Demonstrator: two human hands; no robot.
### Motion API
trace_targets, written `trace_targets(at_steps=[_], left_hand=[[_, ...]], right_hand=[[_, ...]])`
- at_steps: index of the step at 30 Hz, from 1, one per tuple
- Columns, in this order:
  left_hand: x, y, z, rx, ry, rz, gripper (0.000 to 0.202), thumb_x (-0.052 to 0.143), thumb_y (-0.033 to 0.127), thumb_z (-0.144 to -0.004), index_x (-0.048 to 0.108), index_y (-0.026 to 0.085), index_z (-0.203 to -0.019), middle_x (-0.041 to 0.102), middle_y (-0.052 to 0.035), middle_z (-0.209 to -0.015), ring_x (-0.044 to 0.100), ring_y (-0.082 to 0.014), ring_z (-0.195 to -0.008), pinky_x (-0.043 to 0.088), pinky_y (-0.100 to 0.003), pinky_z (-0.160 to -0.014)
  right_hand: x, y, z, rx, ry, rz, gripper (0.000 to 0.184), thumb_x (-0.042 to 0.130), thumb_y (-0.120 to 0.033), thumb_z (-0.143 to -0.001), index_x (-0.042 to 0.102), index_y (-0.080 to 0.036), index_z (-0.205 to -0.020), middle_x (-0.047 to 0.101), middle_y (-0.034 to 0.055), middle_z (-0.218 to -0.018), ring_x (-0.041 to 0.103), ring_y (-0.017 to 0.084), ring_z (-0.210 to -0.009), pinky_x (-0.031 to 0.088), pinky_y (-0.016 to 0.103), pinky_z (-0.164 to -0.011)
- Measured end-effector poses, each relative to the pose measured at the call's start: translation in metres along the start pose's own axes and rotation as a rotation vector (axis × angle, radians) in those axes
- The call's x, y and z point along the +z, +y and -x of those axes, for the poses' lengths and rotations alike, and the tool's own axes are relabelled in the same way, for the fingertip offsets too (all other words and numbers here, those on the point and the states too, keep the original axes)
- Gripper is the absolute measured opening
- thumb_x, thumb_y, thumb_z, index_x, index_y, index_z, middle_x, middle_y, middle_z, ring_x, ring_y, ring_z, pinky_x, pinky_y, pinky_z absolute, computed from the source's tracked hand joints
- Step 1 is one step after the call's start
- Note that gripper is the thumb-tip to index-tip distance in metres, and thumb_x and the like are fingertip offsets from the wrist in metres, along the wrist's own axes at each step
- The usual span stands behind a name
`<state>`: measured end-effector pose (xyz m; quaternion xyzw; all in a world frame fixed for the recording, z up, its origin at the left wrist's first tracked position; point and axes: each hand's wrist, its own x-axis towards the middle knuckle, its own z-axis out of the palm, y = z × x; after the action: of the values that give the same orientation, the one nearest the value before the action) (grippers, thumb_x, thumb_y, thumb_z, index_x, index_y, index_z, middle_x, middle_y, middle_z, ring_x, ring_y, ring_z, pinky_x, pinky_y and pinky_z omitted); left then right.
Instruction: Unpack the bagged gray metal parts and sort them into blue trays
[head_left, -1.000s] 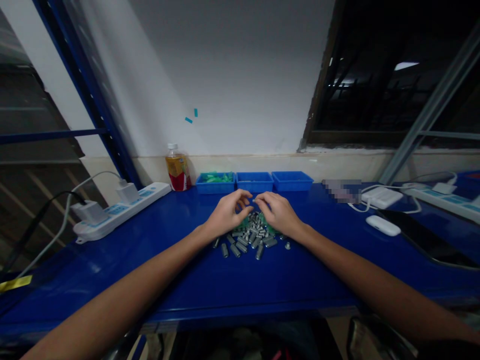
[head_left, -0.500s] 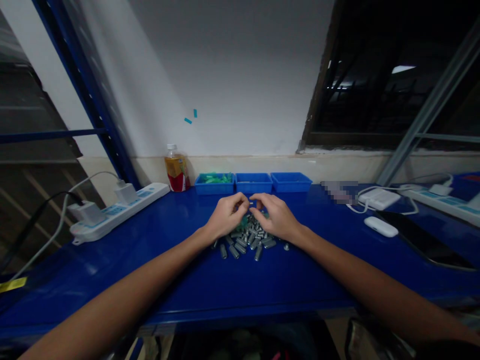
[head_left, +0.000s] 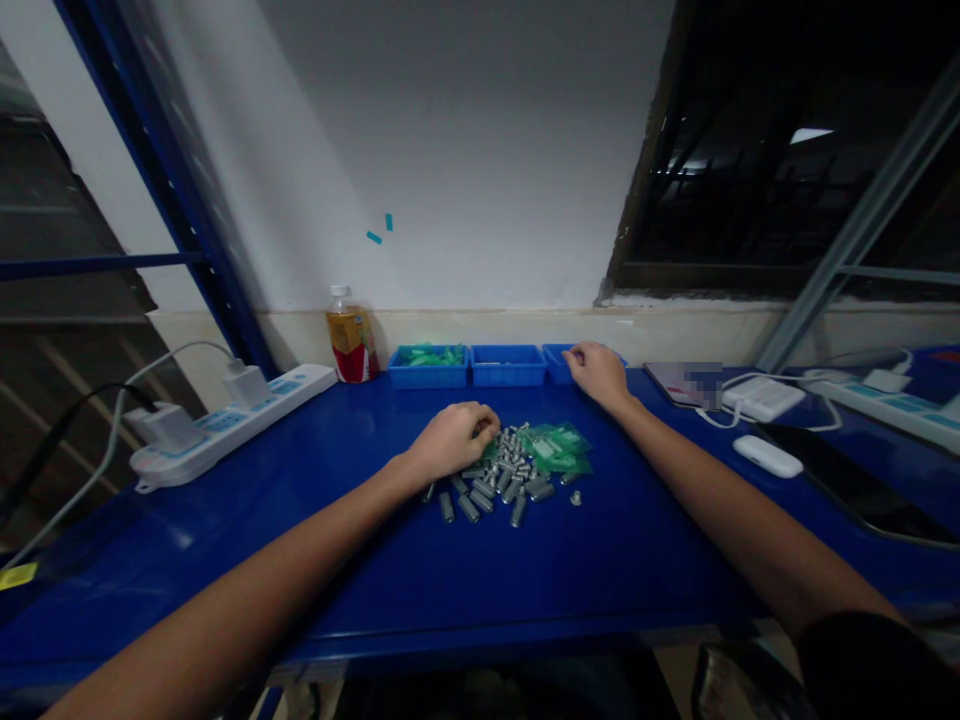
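My left hand [head_left: 456, 438] rests by the left side of a pile of metal cylinders [head_left: 510, 475], its fingers curled in. Whatever it grips, if anything, is hidden from me. At the back, my right hand [head_left: 598, 372] is over the right blue bin [head_left: 556, 366], thumb and fingers drawn together in a pinch. Nothing between those fingertips is large enough to name. Green plastic packets [head_left: 556, 447] lie against the pile's right side, and one small metal piece [head_left: 575, 498] sits apart at its front right.
Green pieces fill the left blue bin [head_left: 427, 374]; the middle bin [head_left: 508, 374] stands beside it. A drink bottle [head_left: 351, 340] and a power strip [head_left: 232, 425] are at left. A white earbud case [head_left: 767, 456], a black phone [head_left: 855, 485] and a charger [head_left: 763, 398] lie at right.
My right hand has moved from beside my left hand back and right to the right bin, uncovering the green packets. My left hand stays near the pile, slightly lower.
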<state>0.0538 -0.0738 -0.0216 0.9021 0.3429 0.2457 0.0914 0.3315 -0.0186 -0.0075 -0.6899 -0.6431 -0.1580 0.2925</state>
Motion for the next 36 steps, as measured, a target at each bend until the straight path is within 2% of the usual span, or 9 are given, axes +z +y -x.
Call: trace_targets(at_steps=[4, 11, 14, 17, 21, 26, 29, 34, 36], left_hand=[[0.001, -0.005, -0.003, -0.07, -0.073, -0.043, 0.023, 0.049, 0.025, -0.081, 0.068, 0.019, -0.093, 0.07, -0.0054, -0.089, 0.064, -0.0183, -0.079, 0.047, -0.025, -0.068], [-0.007, -0.008, -0.013, -0.159, -0.202, -0.158, 0.032, 0.049, 0.02, -0.074, 0.07, 0.026, -0.098, 0.072, -0.0024, -0.096, 0.066, -0.0216, -0.087, 0.047, -0.027, -0.072], [-0.013, -0.005, -0.021, -0.198, -0.265, -0.191, 0.029, 0.048, 0.029, -0.078, 0.071, 0.026, -0.095, 0.072, -0.0036, -0.097, 0.066, -0.0231, -0.088, 0.046, -0.028, -0.071], [-0.021, 0.001, -0.033, -0.224, -0.381, -0.21, 0.029, 0.053, 0.041, -0.076, 0.072, 0.025, -0.092, 0.072, -0.0047, -0.092, 0.066, -0.0216, -0.081, 0.046, -0.026, -0.065], [-0.027, 0.01, -0.05, -0.234, -0.488, -0.284, 0.027, 0.06, 0.042, -0.07, 0.072, 0.023, -0.086, 0.072, -0.0056, -0.086, 0.065, -0.0196, -0.074, 0.045, -0.023, -0.06], [-0.03, 0.016, -0.057, -0.234, -0.47, -0.346, 0.017, 0.062, 0.024, -0.065, 0.072, 0.019, -0.077, 0.071, -0.0126, -0.085, 0.065, -0.027, -0.077, 0.047, -0.032, -0.065], [-0.031, 0.017, -0.054, -0.227, -0.455, -0.334, 0.014, 0.062, 0.026, -0.065, 0.071, 0.019, -0.074, 0.071, -0.0138, -0.086, 0.066, -0.0303, -0.078, 0.048, -0.036, -0.067], [-0.029, 0.004, -0.045, -0.23, -0.4, -0.295, 0.013, 0.058, 0.026, -0.073, 0.068, 0.02, -0.08, 0.07, -0.0113, -0.089, 0.066, -0.0275, -0.081, 0.048, -0.034, -0.067], [-0.027, -0.004, -0.041, -0.22, -0.338, -0.162, 0.016, 0.054, 0.028, -0.078, 0.064, 0.019, -0.087, 0.07, -0.0089, -0.089, 0.066, -0.0228, -0.08, 0.048, -0.03, -0.068]], right_hand=[[0.013, 0.022, -0.012, 0.169, -0.043, 0.04, 0.029, 0.05, -0.035, -0.087, 0.069, -0.015, -0.095, 0.066, 0.0121, -0.097, 0.055, 0.024, -0.091, 0.038, 0.03, -0.078], [0.015, 0.025, -0.012, 0.268, -0.055, 0.015, 0.033, 0.05, -0.037, -0.085, 0.071, -0.014, -0.093, 0.059, 0.0168, -0.107, 0.045, 0.03, -0.106, 0.037, 0.037, -0.087], [0.015, 0.025, -0.015, 0.362, -0.076, -0.008, 0.031, 0.051, -0.036, -0.081, 0.072, -0.017, -0.092, 0.058, 0.016, -0.11, 0.042, 0.033, -0.11, 0.038, 0.043, -0.087], [0.017, 0.026, -0.022, 0.481, -0.106, -0.025, 0.031, 0.052, -0.035, -0.076, 0.072, -0.018, -0.092, 0.059, 0.0162, -0.11, 0.04, 0.036, -0.112, 0.038, 0.05, -0.085], [0.02, 0.028, -0.031, 0.566, -0.154, -0.045, 0.032, 0.052, -0.034, -0.071, 0.071, -0.018, -0.091, 0.062, 0.0165, -0.105, 0.04, 0.038, -0.113, 0.036, 0.055, -0.085], [0.019, 0.028, -0.031, 0.565, -0.186, -0.073, 0.03, 0.051, -0.036, -0.071, 0.072, -0.021, -0.087, 0.064, 0.014, -0.099, 0.041, 0.038, -0.112, 0.034, 0.055, -0.086], [0.02, 0.026, -0.028, 0.549, -0.189, -0.076, 0.032, 0.048, -0.038, -0.075, 0.072, -0.021, -0.088, 0.064, 0.014, -0.098, 0.041, 0.038, -0.111, 0.035, 0.055, -0.084], [0.013, 0.021, -0.019, 0.455, -0.188, -0.054, 0.031, 0.045, -0.036, -0.081, 0.072, -0.021, -0.083, 0.064, 0.0121, -0.098, 0.039, 0.036, -0.112, 0.033, 0.054, -0.085], [0.004, 0.013, -0.006, 0.333, -0.135, -0.061, 0.028, 0.047, -0.036, -0.082, 0.07, -0.02, -0.084, 0.062, 0.0117, -0.101, 0.039, 0.036, -0.112, 0.032, 0.054, -0.086]])
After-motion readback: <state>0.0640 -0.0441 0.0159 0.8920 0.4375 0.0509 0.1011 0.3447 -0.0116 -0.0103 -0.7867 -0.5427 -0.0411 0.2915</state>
